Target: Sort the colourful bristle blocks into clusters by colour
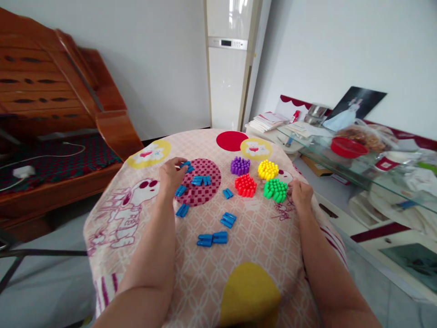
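At the left of the table my left hand (171, 174) has its thumb and fingers closed around small blue plastic pieces (186, 166). Other blue tubular pieces lie scattered in small groups, with some blue pieces (201, 181) on the checked circle and joined blue pieces (212, 239) nearer to me. My right hand (301, 195) is curled at the table's right side, close to a standing cluster of green pieces (275, 190). Its palm is hidden. Beside the green ones stand purple (240, 166), yellow (268, 170) and red (245, 186) clusters.
A patterned cloth (259, 241) covers the round table. To the right is a glass-topped cabinet (375, 177) bearing a red bowl (348, 146), papers and bags. A wooden bench (44, 82) stands left, and a tall white appliance (226, 82) is behind the table.
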The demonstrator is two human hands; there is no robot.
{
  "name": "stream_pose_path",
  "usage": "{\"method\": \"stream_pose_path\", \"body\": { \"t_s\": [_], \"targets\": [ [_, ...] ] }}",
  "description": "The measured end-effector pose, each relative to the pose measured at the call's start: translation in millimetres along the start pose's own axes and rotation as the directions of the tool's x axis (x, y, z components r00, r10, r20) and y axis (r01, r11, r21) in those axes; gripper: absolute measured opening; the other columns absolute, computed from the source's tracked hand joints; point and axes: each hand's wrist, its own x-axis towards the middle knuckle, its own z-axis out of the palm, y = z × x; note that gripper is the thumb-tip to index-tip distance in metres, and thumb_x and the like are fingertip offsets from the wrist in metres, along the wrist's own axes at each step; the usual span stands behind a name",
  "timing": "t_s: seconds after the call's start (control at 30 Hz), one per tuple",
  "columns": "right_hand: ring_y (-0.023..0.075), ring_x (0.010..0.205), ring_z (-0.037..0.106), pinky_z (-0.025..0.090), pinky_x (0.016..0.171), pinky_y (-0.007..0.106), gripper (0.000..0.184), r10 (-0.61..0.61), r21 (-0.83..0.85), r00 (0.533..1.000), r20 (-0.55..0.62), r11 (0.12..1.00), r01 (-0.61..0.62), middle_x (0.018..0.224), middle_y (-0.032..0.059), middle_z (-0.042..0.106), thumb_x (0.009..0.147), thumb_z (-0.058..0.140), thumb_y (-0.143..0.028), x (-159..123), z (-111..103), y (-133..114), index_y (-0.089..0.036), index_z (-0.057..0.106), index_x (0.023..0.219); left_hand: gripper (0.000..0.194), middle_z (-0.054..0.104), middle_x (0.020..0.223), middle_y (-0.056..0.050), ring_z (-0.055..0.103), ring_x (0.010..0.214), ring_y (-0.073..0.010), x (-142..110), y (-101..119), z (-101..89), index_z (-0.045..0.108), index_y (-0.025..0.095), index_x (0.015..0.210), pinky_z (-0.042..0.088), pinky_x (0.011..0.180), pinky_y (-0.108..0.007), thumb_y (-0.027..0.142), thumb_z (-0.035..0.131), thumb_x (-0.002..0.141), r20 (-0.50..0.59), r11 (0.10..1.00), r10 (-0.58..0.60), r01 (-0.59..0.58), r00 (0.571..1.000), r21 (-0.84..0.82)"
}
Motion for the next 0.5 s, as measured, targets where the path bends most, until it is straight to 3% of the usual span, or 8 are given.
{"method": "stream_pose_path", "body": {
  "t_s": [0.13,0.23,0.37,0.5],
  "targets": [
    [0.0255,0.064,0.064,0.046,0.061,0.033,0.054,-0.014,-0.018,1.000,-0.015,1.000,0.014,0.054,0.0111,0.065,0.086,0.035,-0.049,1.2,1.6,-0.9,-0.013,0.073,0.074,0.030,0.074,0.088,-0.004,0.066,0.073,-0.0162,-10.6,40.2,8.1,0.071,0.016,0.100,0.052,0.070,-0.025,0.028,0.060,0.074,0.106,0.978,0.157,-0.139,0.982,-0.157],
    [0.0255,0.066,0.065,0.046,0.062,0.033,0.054,-0.023,-0.004,1.000,-0.020,1.000,0.023,0.055,0.0110,0.065,0.087,0.035,-0.049,0.9,1.8,-1.1,-0.014,0.073,0.072,0.025,0.074,0.090,-0.006,0.067,0.076,-0.0167,-22.9,69.2,18.6,0.072,0.016,0.096,0.052,0.073,-0.026,0.025,0.060,0.076,0.205,0.920,0.353,-0.298,0.913,-0.255],
    [0.0251,0.066,0.065,0.047,0.063,0.033,0.053,-0.026,0.005,0.999,-0.032,1.000,0.026,0.055,0.0106,0.065,0.087,0.035,-0.049,1.0,2.2,-1.0,-0.014,0.072,0.071,0.021,0.073,0.094,-0.005,0.066,0.079,-0.0145,-49.3,102.7,35.0,0.072,0.018,0.095,0.051,0.075,-0.024,0.016,0.059,0.078,0.357,0.813,0.570,-0.443,0.740,-0.378],
    [0.0223,0.061,0.063,0.047,0.062,0.032,0.053,-0.054,0.052,0.998,-0.043,0.997,0.056,0.053,0.0081,0.064,0.087,0.036,-0.050,-1.6,-0.6,-7.7,-0.014,0.070,0.070,0.022,0.072,0.091,-0.002,0.066,0.081,-0.0140,-84.6,127.8,55.9,0.071,0.019,0.094,0.049,0.078,-0.024,0.009,0.061,0.076,0.492,0.729,0.685,-0.510,0.537,-0.457]
  ]
}}
